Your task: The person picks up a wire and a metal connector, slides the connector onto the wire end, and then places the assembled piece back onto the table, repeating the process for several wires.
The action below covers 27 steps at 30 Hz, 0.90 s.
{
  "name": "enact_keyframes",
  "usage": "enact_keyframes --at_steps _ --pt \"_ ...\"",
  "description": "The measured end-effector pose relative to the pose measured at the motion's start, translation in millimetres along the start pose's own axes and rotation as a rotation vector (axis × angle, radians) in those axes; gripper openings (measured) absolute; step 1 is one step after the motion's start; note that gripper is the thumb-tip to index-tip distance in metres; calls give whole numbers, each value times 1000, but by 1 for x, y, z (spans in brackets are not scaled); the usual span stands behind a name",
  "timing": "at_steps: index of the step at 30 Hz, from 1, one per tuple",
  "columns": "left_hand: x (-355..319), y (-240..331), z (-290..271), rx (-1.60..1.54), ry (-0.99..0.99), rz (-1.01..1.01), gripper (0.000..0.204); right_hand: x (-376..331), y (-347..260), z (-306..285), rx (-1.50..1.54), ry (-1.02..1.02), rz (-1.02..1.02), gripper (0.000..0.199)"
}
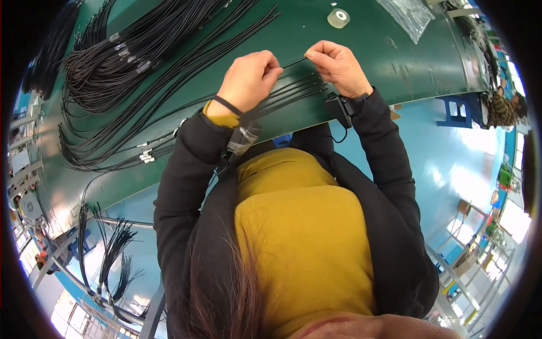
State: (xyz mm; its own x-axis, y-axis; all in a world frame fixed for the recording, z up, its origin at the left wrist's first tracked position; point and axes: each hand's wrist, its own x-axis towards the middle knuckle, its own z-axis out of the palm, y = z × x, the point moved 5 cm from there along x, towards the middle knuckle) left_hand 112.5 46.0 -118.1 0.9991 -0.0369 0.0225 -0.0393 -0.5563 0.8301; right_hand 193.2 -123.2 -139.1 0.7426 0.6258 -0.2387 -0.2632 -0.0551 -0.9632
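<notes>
My left hand (251, 76) and my right hand (337, 65) are both pinched on one thin black cable (294, 62) that runs between them above the green table (361, 39). Just under my hands, a small bunch of black cables (296, 90) lies flat near the table's front edge. A dark strap with a grey tag circles my left wrist, and a black device sits on my right wrist.
Large bundles of black cables (118, 68) with pale ties cover the left of the table. A roll of tape (338, 18) and a clear plastic bag (407, 16) lie at the far side. More cables hang on a rack (107, 254) at lower left. Another person (502, 104) sits at far right.
</notes>
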Motion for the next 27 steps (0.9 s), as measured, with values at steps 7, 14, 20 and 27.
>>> enact_keyframes --at_steps 7,14,20,27 --pt "-69 -40 -49 499 269 43 9 6 14 -26 -76 138 78 9" --pt "-176 -108 -150 640 332 -71 4 9 23 -38 -510 122 -47 18" --pt "-205 -126 -163 707 235 -172 5 -3 22 -30 -891 -29 6 22" --pt "-162 -112 -160 795 133 -348 9 -18 20 -28 -870 -132 57 23"
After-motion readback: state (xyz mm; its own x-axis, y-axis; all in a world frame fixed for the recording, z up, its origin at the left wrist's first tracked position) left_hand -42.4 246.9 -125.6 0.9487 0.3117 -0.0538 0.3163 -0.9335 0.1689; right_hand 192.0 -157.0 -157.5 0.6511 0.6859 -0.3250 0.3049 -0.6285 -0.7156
